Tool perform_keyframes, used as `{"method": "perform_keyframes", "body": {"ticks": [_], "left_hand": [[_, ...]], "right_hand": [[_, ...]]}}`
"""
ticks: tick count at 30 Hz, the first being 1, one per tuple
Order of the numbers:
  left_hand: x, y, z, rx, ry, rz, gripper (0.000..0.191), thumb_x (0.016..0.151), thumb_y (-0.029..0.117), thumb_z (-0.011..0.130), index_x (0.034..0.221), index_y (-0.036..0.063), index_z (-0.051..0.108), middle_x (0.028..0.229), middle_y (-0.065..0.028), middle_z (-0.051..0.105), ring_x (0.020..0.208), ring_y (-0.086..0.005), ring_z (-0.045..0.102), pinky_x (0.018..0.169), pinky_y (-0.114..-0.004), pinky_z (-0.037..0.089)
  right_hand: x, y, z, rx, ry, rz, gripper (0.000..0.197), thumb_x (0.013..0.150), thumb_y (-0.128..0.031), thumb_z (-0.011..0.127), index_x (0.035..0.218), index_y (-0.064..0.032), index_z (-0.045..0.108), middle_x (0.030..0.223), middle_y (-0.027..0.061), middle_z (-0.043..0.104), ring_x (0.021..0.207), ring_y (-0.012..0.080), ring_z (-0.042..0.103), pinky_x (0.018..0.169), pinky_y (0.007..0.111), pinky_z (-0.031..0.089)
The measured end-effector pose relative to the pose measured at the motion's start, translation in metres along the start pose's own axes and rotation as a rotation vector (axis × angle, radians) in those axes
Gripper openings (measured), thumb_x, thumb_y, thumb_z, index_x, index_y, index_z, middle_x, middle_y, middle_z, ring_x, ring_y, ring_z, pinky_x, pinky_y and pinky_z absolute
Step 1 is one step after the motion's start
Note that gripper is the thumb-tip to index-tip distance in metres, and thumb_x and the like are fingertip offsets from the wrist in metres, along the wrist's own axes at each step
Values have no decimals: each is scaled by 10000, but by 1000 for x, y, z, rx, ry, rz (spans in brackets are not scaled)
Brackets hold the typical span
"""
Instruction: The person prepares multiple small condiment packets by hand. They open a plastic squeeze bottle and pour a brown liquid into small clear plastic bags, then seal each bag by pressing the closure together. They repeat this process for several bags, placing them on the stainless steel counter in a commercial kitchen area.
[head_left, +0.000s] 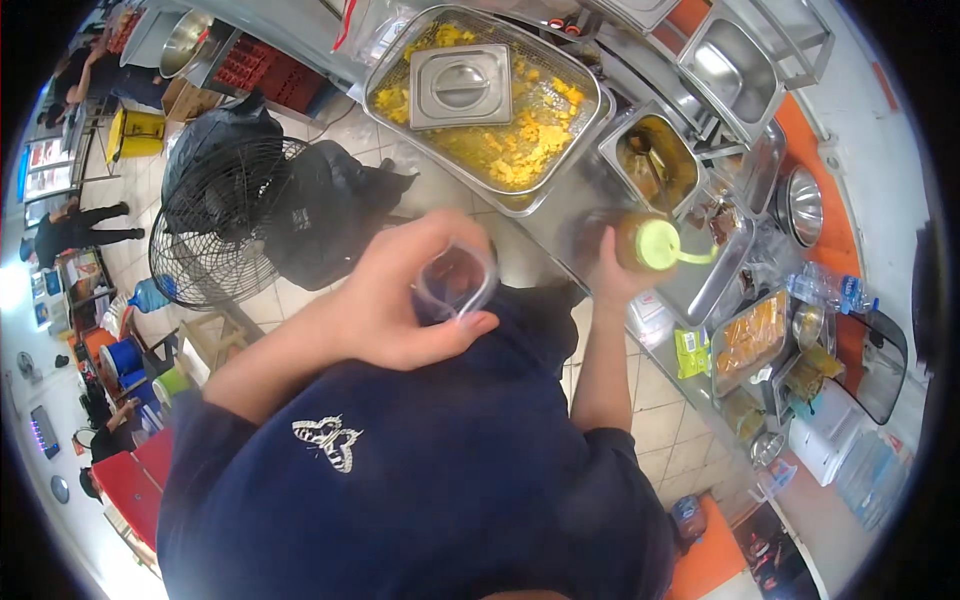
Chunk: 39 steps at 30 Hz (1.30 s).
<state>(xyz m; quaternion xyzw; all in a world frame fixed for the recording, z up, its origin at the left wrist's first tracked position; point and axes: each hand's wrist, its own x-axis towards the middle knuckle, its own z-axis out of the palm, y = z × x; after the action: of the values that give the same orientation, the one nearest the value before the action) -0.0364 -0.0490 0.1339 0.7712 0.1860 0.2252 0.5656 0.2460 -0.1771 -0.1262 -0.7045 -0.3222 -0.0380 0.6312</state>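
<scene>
My left hand (409, 292), in front of my dark blue shirt, is curled around a clear plastic cup (454, 281) whose round opening faces the camera. Farther right, over the edge of the steel counter, my right hand (626, 266) grips a bottle (634, 236) with a light green lid and a curved green spout or strap. The bottle's contents look brownish; motion blurs its outline. Beyond both hands lies a large steel tray (442, 154) with yellow food pieces on mesh and a steel lid (461, 86) resting in it. Just past the bottle is a steel pan (694, 187) holding dark yellow food and a utensil.
A black fan (217, 225) and black plastic bags (322, 217) are at left. Along the counter at right are a wrapped tray of orange food (752, 341), a green packet (691, 352), plastic bottles (829, 289) and steel bowls (802, 206). Other people stand at far left.
</scene>
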Motion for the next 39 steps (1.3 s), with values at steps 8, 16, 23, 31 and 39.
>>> {"method": "perform_keyframes", "body": {"ticks": [8,16,23,31,39], "left_hand": [[38,-3,37,-161,-169,151,383,806,112,834,1096,6,607,965,-60,616,774,-153,592,682,-279,474],[71,46,63,-188,-273,149,508,829,191,820,1286,61,641,983,-91,672,842,-247,663,754,-361,531],[65,33,64,-230,-387,101,531,903,53,759,1371,1,513,1189,-82,648,1036,-135,642,837,-292,548],[54,27,53,-295,-238,6,391,921,39,749,1260,6,559,1128,-62,640,992,-107,624,812,-255,518],[74,3,50,-841,-233,-60,451,887,94,717,1261,109,465,962,-44,561,859,-99,531,741,-253,442]], "right_hand": [[145,-230,-131,-537,-685,-750,850,618,-175,959,1355,-61,552,1253,202,671,1078,372,703,905,466,594],[176,-409,-136,-1353,-864,-1096,599,676,-128,795,1257,-210,675,1135,95,676,1063,314,690,917,448,582],[160,-417,-115,-1512,-839,-1204,496,747,-127,723,1219,-272,677,1061,49,653,1059,251,684,952,441,587],[169,-377,-102,-1216,-910,-1022,537,731,-144,768,1255,-186,657,1117,66,658,1048,277,680,928,430,576],[81,-193,-73,-422,-517,-121,994,675,-358,989,1414,-19,417,1106,231,728,1021,389,752,857,451,614]]}}
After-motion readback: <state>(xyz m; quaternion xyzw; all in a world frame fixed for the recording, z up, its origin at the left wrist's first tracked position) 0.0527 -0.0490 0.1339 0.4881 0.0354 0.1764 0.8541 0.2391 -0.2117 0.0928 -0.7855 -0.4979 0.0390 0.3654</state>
